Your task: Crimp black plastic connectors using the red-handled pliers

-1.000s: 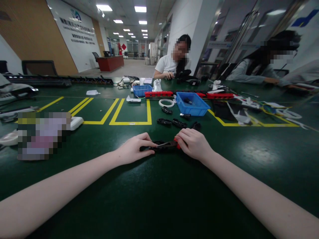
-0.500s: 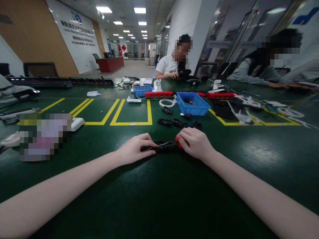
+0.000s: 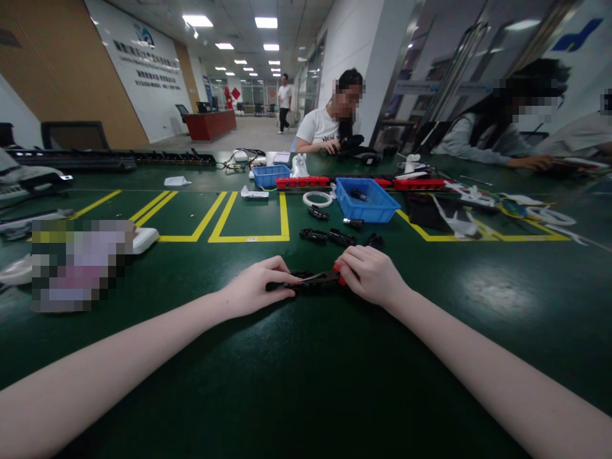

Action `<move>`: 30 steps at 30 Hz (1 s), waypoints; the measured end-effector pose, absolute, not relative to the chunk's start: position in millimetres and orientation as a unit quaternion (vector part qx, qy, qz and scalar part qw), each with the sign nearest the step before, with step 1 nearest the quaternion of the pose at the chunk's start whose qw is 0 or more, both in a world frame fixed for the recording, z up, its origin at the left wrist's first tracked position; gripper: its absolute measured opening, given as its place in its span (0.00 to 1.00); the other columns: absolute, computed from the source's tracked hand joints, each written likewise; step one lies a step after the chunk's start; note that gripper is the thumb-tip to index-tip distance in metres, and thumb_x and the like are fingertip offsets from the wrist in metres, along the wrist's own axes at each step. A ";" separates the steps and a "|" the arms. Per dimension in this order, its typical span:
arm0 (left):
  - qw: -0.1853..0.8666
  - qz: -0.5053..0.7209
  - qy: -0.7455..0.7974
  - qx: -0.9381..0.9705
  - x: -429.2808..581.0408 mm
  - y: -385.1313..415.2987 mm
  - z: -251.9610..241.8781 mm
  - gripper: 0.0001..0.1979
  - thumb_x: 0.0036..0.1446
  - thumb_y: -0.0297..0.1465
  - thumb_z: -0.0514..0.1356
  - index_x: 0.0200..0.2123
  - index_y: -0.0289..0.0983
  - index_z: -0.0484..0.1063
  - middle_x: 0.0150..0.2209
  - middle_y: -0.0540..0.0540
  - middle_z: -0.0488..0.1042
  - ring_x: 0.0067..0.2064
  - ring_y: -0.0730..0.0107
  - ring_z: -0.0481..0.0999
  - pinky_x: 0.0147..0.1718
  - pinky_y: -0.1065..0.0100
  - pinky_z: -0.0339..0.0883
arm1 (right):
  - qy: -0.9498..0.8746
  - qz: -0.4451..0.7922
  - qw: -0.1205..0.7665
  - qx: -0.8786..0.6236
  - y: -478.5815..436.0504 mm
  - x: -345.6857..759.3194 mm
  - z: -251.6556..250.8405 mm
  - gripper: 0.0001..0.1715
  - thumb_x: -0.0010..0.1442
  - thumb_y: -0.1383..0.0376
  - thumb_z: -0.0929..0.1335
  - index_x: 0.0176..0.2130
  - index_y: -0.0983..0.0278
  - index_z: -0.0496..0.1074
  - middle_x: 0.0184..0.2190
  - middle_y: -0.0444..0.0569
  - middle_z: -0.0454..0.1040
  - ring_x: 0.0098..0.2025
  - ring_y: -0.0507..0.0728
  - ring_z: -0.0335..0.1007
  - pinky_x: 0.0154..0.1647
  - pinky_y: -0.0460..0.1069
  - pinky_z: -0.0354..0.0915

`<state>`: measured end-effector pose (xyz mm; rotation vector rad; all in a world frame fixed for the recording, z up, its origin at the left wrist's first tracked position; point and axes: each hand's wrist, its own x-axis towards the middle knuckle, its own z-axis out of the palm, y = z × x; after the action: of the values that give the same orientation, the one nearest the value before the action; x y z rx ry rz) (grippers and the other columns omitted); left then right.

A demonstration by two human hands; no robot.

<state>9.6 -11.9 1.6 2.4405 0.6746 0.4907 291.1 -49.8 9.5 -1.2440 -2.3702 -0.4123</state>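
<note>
My right hand is closed round the red handles of a pair of long-nose pliers. The dark metal jaws point left, and their tip reaches the fingertips of my left hand. Between thumb and fingers, my left hand pinches a long black part, probably plastic, low over the green table. The pliers lie across its top, and the fingers cover its left end. Whether the jaws grip anything is too small to tell. Just beyond my hands, several similar black parts lie on the table.
Farther back on the table stand a blue bin with dark pieces inside and a smaller blue bin. A white ring-shaped roll lies beside the larger one. Red strips run behind. Co-workers sit across the table.
Both hands keep nearly the same pose, and the pliers still rest over the black part. Less of the part's left end shows at my left fingers. A walking person has appeared in the background.
</note>
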 end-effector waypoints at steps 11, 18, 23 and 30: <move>0.273 0.186 0.248 0.911 10.0 -11.3 1.4 0.13 0.62 0.32 0.61 0.51 0.42 0.76 0.44 0.45 0.70 0.44 0.64 0.72 0.46 0.60 0.70 | -0.856 -0.153 0.220 -0.442 -51.6 289.0 11.1 0.18 0.68 0.64 0.59 0.32 0.64 0.72 0.30 0.50 0.74 0.30 0.54 0.66 0.33 0.51 0.56; 0.268 0.188 0.253 0.910 10.9 -14.7 3.6 0.13 0.63 0.32 0.61 0.50 0.42 0.76 0.44 0.45 0.70 0.44 0.65 0.72 0.44 0.61 0.70 | -0.853 -0.156 0.224 -0.445 -51.4 288.4 10.0 0.17 0.68 0.63 0.60 0.32 0.64 0.72 0.31 0.50 0.74 0.32 0.54 0.67 0.34 0.51 0.57; 0.276 0.190 0.257 0.906 11.0 -16.4 4.4 0.13 0.63 0.32 0.61 0.50 0.41 0.76 0.45 0.45 0.70 0.44 0.65 0.72 0.44 0.61 0.70 | -0.852 -0.156 0.222 -0.448 -50.8 291.2 9.9 0.18 0.68 0.63 0.59 0.33 0.65 0.73 0.31 0.51 0.75 0.32 0.54 0.67 0.34 0.51 0.58; 0.281 0.187 0.253 0.907 10.3 -12.0 2.2 0.13 0.62 0.32 0.62 0.50 0.43 0.76 0.44 0.45 0.70 0.44 0.65 0.72 0.45 0.61 0.70 | -0.859 -0.148 0.215 -0.441 -51.0 290.7 9.1 0.19 0.69 0.63 0.59 0.32 0.66 0.73 0.30 0.51 0.74 0.31 0.54 0.67 0.34 0.50 0.59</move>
<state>10.3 -12.0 2.2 2.4295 0.6780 0.5013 290.7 -51.0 9.1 -1.2226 -2.3805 -0.4112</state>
